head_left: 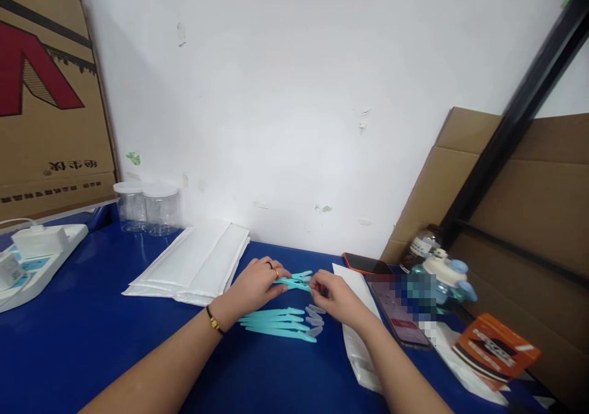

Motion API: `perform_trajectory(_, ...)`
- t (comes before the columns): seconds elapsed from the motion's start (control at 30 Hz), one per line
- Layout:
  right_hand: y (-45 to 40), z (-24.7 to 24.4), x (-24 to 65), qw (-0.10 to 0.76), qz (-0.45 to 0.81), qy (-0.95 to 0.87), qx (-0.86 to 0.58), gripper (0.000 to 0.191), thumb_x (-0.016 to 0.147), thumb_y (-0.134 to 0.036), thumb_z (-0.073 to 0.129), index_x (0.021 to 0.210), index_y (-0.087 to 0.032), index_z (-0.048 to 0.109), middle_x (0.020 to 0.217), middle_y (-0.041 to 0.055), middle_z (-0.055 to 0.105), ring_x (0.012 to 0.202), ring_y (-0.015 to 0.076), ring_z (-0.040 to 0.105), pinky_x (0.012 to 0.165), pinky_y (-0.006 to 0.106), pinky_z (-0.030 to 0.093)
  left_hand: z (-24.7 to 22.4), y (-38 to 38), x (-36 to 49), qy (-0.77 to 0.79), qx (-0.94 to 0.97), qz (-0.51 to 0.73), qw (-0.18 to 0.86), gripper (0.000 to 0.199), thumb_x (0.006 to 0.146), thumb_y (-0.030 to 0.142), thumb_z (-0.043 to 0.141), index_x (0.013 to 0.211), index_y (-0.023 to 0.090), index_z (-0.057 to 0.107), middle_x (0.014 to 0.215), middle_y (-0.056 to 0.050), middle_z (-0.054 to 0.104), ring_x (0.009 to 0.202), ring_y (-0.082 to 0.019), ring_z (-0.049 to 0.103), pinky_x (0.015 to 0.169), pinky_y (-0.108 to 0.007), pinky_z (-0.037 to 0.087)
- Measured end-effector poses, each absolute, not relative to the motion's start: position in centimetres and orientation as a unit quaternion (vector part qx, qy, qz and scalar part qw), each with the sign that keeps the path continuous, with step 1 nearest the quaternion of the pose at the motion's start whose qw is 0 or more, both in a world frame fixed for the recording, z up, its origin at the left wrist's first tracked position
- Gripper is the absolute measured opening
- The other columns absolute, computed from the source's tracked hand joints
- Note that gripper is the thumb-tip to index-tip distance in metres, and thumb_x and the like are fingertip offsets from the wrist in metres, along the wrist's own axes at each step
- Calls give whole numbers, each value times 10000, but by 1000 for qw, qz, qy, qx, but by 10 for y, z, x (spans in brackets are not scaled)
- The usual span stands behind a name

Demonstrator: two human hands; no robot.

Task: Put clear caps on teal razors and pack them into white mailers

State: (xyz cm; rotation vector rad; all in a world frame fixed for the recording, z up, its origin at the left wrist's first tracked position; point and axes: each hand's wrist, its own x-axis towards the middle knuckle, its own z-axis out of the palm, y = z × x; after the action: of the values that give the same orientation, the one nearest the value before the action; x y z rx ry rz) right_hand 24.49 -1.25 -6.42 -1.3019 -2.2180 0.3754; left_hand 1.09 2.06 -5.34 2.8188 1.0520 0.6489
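The left hand point(260, 285) had its thumb and forefinger closed about the left part of some slim turquoise tools point(301, 275), above the middle of the blue table point(151, 340). The right hand point(334, 294) was drawn up at their right ends, its fingertips nearly together; whether it pinched anything could not be told. The fingers hid much of the held pieces, so their number was unclear. Just nearer the person lay a row of matching turquoise sticks point(276, 325), long, flat and tapering, with small translucent pieces point(315, 321) at their right ends. The right forearm partly covered a white pouch point(359, 356); beyond it, a blurred patch masked part of a phone point(396, 313) and of a teal bottle point(446, 288). To the left lay stacked white padded envelopes point(193, 267), their contents hidden, and by the wall stood two lidded clear jars point(162, 211), their insides hard to make out. An orange box point(497, 352) sat tilted at right, while a large carton point(50, 126) and a power strip point(46, 260) were cut off at left.
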Motion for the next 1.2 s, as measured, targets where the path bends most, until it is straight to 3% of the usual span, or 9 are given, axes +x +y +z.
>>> perform_trajectory(0.17, -17, -62, 244, 250, 185, -832, -459, 78, 754, -136, 476, 744, -176, 542, 714, -18, 502, 598, 91, 462, 541, 191, 361, -53, 18, 13, 366, 915, 148, 78, 255, 851, 374, 495, 747, 215, 665, 808, -19, 639, 871, -184, 550, 757, -271, 364)
perform_trajectory(0.3, -13, -62, 259, 237, 174, -826, -482, 78, 746, -141, 489, 752, -172, 560, 708, -12, 524, 597, 95, 477, 544, 193, 368, -48, 21, 4, 388, 895, 148, 163, 235, 812, 313, 489, 743, 222, 694, 826, -5, 653, 837, -161, 569, 727, -227, 385)
perform_trajectory(0.53, -7, -69, 279, 168, 173, -823, -514, 94, 742, -203, 548, 722, -175, 635, 705, 12, 601, 602, 121, 528, 554, 218, 390, -52, 28, -11, 381, 888, 69, 246, 255, 749, 396, 522, 825, 201, 668, 749, 2, 634, 659, -145, 553, 551, -213, 375)
perform_trajectory(0.63, -5, -71, 274, 184, 141, -816, -529, 132, 774, -248, 539, 827, -193, 648, 771, 20, 603, 638, 133, 541, 594, 238, 412, -54, 24, -10, 377, 880, 40, 287, 264, 723, 369, 542, 902, 210, 652, 745, 6, 622, 627, -136, 551, 501, -200, 370)
perform_trajectory(0.8, 2, -79, 259, 212, 44, -820, -530, 319, 820, -210, 488, 1134, -222, 547, 1047, 66, 559, 917, 184, 541, 793, 284, 421, -54, 22, -5, 353, 895, 55, 266, 281, 702, 281, 555, 961, 243, 657, 784, 12, 609, 668, -125, 547, 543, -189, 389)
perform_trajectory(1.0, 10, -88, 249, 168, -46, -823, -541, 140, 828, -146, 453, 870, -192, 579, 893, 58, 560, 848, 179, 529, 753, 273, 399, -57, 22, 0, 338, 906, 95, 238, 274, 740, 277, 555, 994, 245, 653, 877, -3, 607, 732, -134, 551, 632, -205, 418)
perform_trajectory(1.1, 7, -82, 248, 208, -56, -814, -540, 124, 844, -157, 430, 839, -187, 550, 860, 49, 549, 787, 167, 517, 711, 271, 386, -56, 21, 3, 357, 898, 205, 153, 323, 793, 309, 540, 1105, 238, 587, 1052, -36, 574, 933, -183, 525, 806, -262, 409)
perform_trajectory(1.2, -1, -73, 244, 265, 23, -816, -513, 114, 864, -178, 407, 851, -198, 518, 840, 22, 540, 708, 135, 501, 645, 244, 379, -54, 21, 7, 373, 889, 262, 51, 318, 845, 315, 505, 1153, 250, 548, 1138, -50, 551, 1062, -218, 457, 896, -320, 344)
